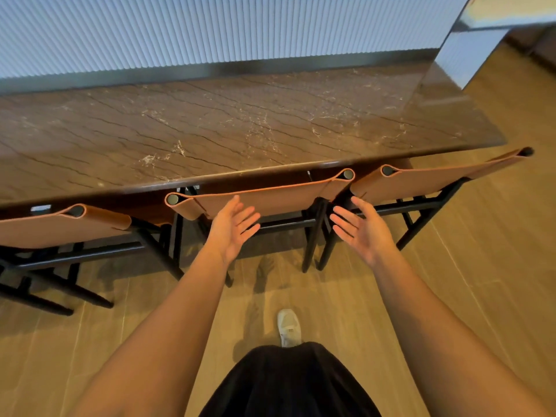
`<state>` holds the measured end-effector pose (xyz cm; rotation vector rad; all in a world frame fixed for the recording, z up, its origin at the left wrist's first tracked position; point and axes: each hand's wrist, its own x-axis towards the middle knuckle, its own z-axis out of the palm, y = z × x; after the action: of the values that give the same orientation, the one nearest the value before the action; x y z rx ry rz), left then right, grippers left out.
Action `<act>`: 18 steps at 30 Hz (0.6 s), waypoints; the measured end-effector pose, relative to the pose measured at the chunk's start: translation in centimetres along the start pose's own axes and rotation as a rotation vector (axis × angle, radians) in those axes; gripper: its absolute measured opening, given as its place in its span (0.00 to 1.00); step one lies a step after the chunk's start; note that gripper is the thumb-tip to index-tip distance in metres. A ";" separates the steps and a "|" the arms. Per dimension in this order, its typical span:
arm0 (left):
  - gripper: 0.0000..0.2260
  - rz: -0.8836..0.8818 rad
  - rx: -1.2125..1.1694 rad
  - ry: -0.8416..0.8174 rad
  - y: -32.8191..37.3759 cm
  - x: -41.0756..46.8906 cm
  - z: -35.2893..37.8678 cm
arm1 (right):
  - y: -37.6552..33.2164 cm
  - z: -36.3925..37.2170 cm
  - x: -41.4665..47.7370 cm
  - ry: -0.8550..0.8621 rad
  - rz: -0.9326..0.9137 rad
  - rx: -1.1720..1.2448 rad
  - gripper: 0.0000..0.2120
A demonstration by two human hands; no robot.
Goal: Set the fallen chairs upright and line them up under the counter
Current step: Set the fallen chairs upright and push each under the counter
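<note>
- Head view: chairs (pixel 436 179) stand upright under the counter (pixel 240 121) edge.
- Left hand (pixel 233 230) and right hand (pixel 365 233) hover near the middle chair (pixel 264 200), fingers (pixel 248 218) spread, empty.
- Likely best: nudge its backrest evenly.

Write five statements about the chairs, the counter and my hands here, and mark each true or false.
1. The left chair, middle chair and right chair all stand upright. True.
2. The left hand grips the middle chair's back. False: its fingers are straight and grip nothing.
3. The right hand is open. True.
4. The counter is white. False: it is brown veined stone.
5. A chair lies on the floor. False: none in view has fallen.
</note>
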<state>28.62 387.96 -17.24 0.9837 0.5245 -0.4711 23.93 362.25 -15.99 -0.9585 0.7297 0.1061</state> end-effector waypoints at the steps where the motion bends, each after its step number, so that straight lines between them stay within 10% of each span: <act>1: 0.26 0.005 0.020 -0.015 -0.1 -0.6 0.0 | 0.3 -0.5 -0.9 0.008 -0.019 -0.007 0.21; 18: 0.16 -0.003 0.258 -0.181 -4.4 -4.5 8.6 | -2.7 -10.9 -8.2 0.113 -0.176 0.011 0.17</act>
<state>24.21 378.96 -13.45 1.1737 0.3065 -0.6349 13.09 354.02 -13.00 -1.0197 0.7456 -0.1068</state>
